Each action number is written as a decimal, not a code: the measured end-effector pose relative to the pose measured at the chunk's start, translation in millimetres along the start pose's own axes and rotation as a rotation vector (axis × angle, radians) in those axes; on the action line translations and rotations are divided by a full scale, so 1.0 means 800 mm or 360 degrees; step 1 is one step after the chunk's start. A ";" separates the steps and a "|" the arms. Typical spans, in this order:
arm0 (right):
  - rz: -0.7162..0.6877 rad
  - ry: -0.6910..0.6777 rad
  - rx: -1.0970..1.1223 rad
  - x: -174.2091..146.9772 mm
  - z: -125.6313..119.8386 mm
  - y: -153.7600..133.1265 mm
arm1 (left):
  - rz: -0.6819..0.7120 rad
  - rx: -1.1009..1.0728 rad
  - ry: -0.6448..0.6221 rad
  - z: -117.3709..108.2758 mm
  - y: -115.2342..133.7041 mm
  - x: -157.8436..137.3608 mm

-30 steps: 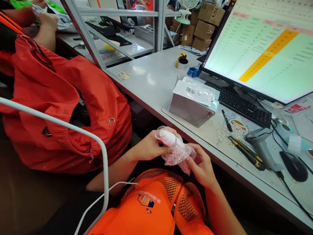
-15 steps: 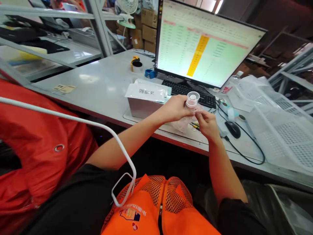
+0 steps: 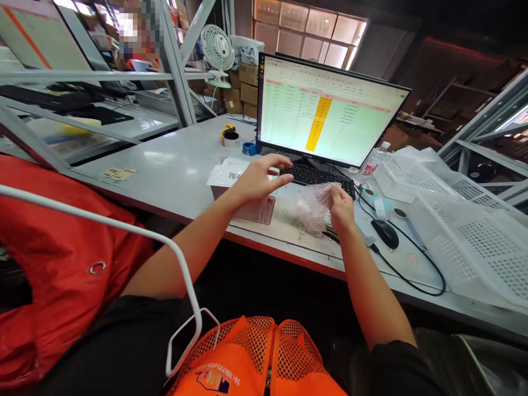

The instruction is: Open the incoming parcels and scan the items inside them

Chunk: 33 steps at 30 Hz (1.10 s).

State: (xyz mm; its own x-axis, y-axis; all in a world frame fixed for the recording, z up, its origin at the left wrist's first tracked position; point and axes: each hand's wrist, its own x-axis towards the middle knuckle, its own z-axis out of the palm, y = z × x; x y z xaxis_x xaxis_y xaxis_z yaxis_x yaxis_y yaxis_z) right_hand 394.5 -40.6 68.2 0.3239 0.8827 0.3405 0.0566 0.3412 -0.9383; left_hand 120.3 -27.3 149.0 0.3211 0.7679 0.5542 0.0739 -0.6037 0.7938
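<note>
My left hand (image 3: 260,179) is raised over the right side of a box (image 3: 256,212), its thumb and fingers stretched apart with nothing between them. On top of that box lie white printed sachets (image 3: 220,175). My right hand (image 3: 341,209) pinches the upper right edge of a crinkled clear plastic bag (image 3: 315,206), which hangs in front of the keyboard (image 3: 307,175). Something pale pink shows through the bag, too blurred to name. Beneath the bag, thin dark and yellow sticks (image 3: 331,234) lie on the desk mat.
A monitor (image 3: 325,118) stands behind the keyboard. To the right are a mouse (image 3: 385,234), its cable, tape rolls (image 3: 369,193), a plastic bottle (image 3: 373,159) and white perforated baskets (image 3: 466,236). A white curved tube (image 3: 124,220) crosses the left foreground by a red jacket (image 3: 61,264).
My left hand has let go of the clear-topped container and moved left, its fingers spreading. The container's clear top no longer shows. My right hand still grips the bag. The view has tilted up.
</note>
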 end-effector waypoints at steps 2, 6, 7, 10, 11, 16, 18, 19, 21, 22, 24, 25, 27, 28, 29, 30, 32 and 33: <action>0.0036 0.0084 0.0120 0.009 0.004 0.005 | -0.0014 0.0154 0.0056 -0.042 -0.012 -0.017; 0.0089 0.0180 0.0280 0.026 0.023 0.008 | -0.0343 0.0685 -0.0097 -0.103 -0.049 -0.040; 0.0092 0.0168 0.0301 0.029 0.029 0.007 | -0.0385 0.0754 -0.0137 -0.110 -0.057 -0.043; 0.0078 0.0083 0.0353 0.031 0.042 0.007 | -0.0339 0.0745 -0.0144 -0.117 -0.063 -0.045; 0.0072 0.0066 0.0362 0.030 0.045 0.008 | -0.0322 0.0705 -0.0130 -0.117 -0.059 -0.043; 0.0014 0.0091 0.0418 0.021 0.039 0.007 | -0.0358 0.0589 -0.0093 -0.120 -0.008 -0.030; -0.0003 0.0149 0.0478 0.022 0.031 0.002 | -0.0290 0.0586 -0.0027 -0.117 0.019 -0.028; -0.0001 0.0189 0.0509 0.023 0.026 -0.002 | -0.0223 0.0605 0.0002 -0.110 0.030 -0.030; -0.0001 0.0293 0.0577 0.029 0.015 -0.014 | -0.0066 0.0632 0.0030 -0.082 0.043 -0.037; -0.0014 0.0364 0.0613 0.033 0.009 -0.021 | -0.0029 0.0606 0.0035 -0.059 0.043 -0.043; -0.0076 0.0540 0.0679 0.044 -0.005 -0.037 | -0.0104 0.0458 0.0036 0.001 0.029 -0.055; -0.0123 0.0631 0.0703 0.049 -0.011 -0.044 | -0.0276 0.0354 0.0011 0.034 0.017 -0.061; -0.0216 0.0777 0.0722 0.057 -0.022 -0.056 | -0.0687 0.0270 -0.0081 0.098 -0.016 -0.064; -0.0253 0.0815 0.0718 0.060 -0.026 -0.060 | -0.0842 0.0282 -0.0054 0.124 -0.033 -0.062; -0.0282 0.0829 0.0710 0.062 -0.029 -0.063 | -0.0926 0.0306 -0.0019 0.146 -0.050 -0.058; -0.0304 0.0818 0.0699 0.064 -0.030 -0.063 | -0.0986 0.0335 0.0037 0.163 -0.064 -0.052; -0.0349 0.0766 0.0658 0.067 -0.026 -0.059 | -0.1028 0.0384 0.0148 0.184 -0.085 -0.040; -0.0375 0.0738 0.0621 0.068 -0.021 -0.054 | -0.1018 0.0408 0.0191 0.189 -0.091 -0.038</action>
State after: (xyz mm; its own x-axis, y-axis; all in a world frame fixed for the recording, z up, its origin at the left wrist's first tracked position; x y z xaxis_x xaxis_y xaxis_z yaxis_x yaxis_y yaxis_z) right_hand 425.9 -12.5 126.3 0.7237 0.5687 0.3910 -0.1434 0.6780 -0.7209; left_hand 248.1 -38.7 36.5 0.0348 0.9988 0.0337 0.4390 -0.0456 0.8973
